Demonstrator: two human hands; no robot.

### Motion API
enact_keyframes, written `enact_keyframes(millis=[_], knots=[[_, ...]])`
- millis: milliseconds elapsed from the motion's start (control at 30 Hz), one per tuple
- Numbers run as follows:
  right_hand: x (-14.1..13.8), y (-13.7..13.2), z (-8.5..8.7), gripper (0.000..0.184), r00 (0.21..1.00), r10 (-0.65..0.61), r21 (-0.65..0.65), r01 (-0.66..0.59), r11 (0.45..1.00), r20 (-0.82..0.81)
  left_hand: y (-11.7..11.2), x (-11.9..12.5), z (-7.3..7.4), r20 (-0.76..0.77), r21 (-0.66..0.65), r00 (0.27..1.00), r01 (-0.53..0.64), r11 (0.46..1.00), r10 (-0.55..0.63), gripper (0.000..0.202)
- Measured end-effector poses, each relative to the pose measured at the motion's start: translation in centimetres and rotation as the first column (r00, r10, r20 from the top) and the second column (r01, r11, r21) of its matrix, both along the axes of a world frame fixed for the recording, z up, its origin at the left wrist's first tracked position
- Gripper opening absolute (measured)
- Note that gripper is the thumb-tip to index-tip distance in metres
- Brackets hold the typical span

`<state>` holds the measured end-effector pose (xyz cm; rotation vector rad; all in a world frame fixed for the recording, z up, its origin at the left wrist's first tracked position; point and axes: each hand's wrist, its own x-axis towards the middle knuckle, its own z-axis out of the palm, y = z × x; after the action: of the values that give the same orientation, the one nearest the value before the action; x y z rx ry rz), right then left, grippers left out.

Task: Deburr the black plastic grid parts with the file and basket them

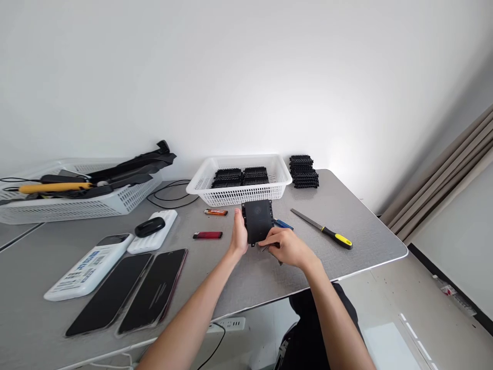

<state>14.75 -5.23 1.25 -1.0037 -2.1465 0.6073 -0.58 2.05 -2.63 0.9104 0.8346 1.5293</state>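
My left hand [239,234] grips a black plastic box-like part [258,221] by its left side, above the table; small tabs line the part's edges. At the part's lower right corner is my right hand [287,246], its fingers closed around a small grey metal tool [265,248]. Most of that tool is hidden in the hand, so its kind cannot be made out. Behind the part, a blue lighter [284,224] lies on the table. To the right rests a file with a black and yellow handle [337,237].
A white basket [242,195] holds several black plastic parts; more are stacked beside it [304,172]. An orange lighter [215,211] and a red lighter [208,235] lie left of my hands. Phones [154,290], power banks [90,267] and a tool-filled basket [103,208] occupy the left.
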Motion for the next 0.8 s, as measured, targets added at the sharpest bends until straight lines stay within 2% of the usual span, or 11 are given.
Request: enact_keyframes(millis=[33,100,167,233,300,433,567,700,800], knots=[[0.3,-0.1,0.4,0.033,0.996,-0.034,0.000,0.035,0.999,-0.085,-0.1,0.1,0.0,-0.014,0.001,1.000,-0.001,1.000,0.001,0.060],[0.8,0.0,1.0,0.030,0.945,-0.191,0.022,0.204,0.979,-0.265,-0.3,0.4,-0.2,-0.061,-0.004,0.998,0.021,1.000,-0.021,0.061],[1.0,0.3,1.2,0.028,0.835,-0.379,0.028,0.424,0.905,-0.399,-0.7,0.8,-0.4,-0.117,-0.015,0.990,0.073,0.997,-0.074,0.061],[1.1,0.8,0.8,0.027,0.741,-0.505,0.009,0.567,0.824,-0.443,-1.1,1.3,-0.6,-0.163,-0.022,0.979,0.121,0.992,-0.123,0.061],[0.8,1.3,0.1,0.026,0.715,-0.556,-0.004,0.613,0.790,-0.424,-1.5,1.7,-0.9,-0.200,-0.018,0.967,0.156,0.988,-0.156,0.061],[-0.6,1.8,-1.1,0.031,0.773,-0.507,0.051,0.565,0.823,-0.380,-2.2,2.2,-1.4,-0.286,-0.002,0.937,0.206,0.978,-0.198,0.063],[-1.7,1.6,-0.9,0.037,0.856,-0.433,0.099,0.475,0.875,-0.281,-2.1,2.2,-1.2,-0.296,0.035,0.938,0.197,0.980,-0.178,0.067],[-1.8,1.1,-0.9,0.040,0.967,-0.246,0.092,0.252,0.963,-0.071,-1.5,1.5,-0.4,-0.194,0.031,0.967,0.176,0.984,-0.167,0.076],[-1.2,0.3,-0.6,0.044,0.994,-0.086,0.025,0.084,0.996,0.075,-1.0,0.9,0.0,-0.089,-0.003,0.990,0.107,0.994,-0.107,0.075]])
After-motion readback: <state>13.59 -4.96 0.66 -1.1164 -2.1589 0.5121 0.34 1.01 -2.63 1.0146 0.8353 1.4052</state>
